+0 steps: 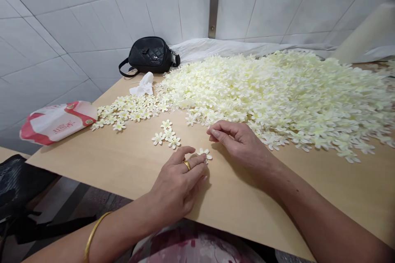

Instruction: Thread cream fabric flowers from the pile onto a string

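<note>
Over the tan tabletop, my left hand (182, 176) has its fingers loosely stretched and apart, with a gold ring on one. One of its fingertips overlaps a single pale artificial flower (207, 153), apparently touching it. My right hand (240, 141) is closed in a pinch, thumb against index finger, just in front of the big flower pile; anything between those fingertips is too small to make out. A small cluster of loose artificial flowers (168, 133) lies beyond my left hand. Each has white petals and a yellowish centre.
A large heap of artificial flowers (277, 90) covers the back right of the table (123, 164). More flowers (132, 109) spread at the left, by a crumpled tissue (144, 84), a black bag (150, 54) and a red-and-white packet (61, 121) at the edge. A tiled wall (160, 4) stands behind.
</note>
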The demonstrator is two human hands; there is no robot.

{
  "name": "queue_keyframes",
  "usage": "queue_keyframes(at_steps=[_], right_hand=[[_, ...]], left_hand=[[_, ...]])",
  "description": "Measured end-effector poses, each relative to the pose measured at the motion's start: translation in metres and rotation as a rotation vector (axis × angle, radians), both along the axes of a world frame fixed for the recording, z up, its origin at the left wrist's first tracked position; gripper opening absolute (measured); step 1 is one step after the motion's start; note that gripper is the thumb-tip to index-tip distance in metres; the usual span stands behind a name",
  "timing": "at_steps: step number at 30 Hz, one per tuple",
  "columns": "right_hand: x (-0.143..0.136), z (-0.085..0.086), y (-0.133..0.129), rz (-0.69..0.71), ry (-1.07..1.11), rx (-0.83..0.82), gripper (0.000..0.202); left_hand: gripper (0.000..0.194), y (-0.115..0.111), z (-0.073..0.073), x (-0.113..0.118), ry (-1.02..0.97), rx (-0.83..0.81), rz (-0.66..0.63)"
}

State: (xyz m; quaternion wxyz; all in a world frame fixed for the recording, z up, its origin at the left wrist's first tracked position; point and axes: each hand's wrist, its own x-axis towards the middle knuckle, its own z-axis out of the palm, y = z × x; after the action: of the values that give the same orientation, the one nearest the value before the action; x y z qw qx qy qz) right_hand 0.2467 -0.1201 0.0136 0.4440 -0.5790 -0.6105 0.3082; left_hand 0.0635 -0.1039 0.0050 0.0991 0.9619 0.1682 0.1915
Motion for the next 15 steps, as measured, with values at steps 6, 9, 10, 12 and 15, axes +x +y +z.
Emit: queue_keyframes(at_steps=[6,9,10,12,15], right_hand=[[0.001,-0.005,0.004,-0.040,-0.016,0.019,0.020],[0.002,-0.010,0.008,-0.057,-0.040,0.035,0.020],[0.002,-0.011,0.009,-0.055,-0.056,0.039,0.020],[0.001,-0.013,0.010,-0.054,-0.108,0.042,0.021],[-0.001,-0.012,0.009,-0.074,-0.248,0.041,0.022]], left_hand=[[0.015,0.008,0.000,0.002,-0.007,-0.119,0.033],[0.016,0.015,-0.001,0.004,-0.004,-0.168,0.019],[0.016,0.017,-0.002,0.004,-0.012,-0.175,0.013],[0.015,0.018,-0.003,0.005,-0.027,-0.176,0.007],[0.014,0.016,-0.004,0.004,-0.033,-0.148,0.029]])
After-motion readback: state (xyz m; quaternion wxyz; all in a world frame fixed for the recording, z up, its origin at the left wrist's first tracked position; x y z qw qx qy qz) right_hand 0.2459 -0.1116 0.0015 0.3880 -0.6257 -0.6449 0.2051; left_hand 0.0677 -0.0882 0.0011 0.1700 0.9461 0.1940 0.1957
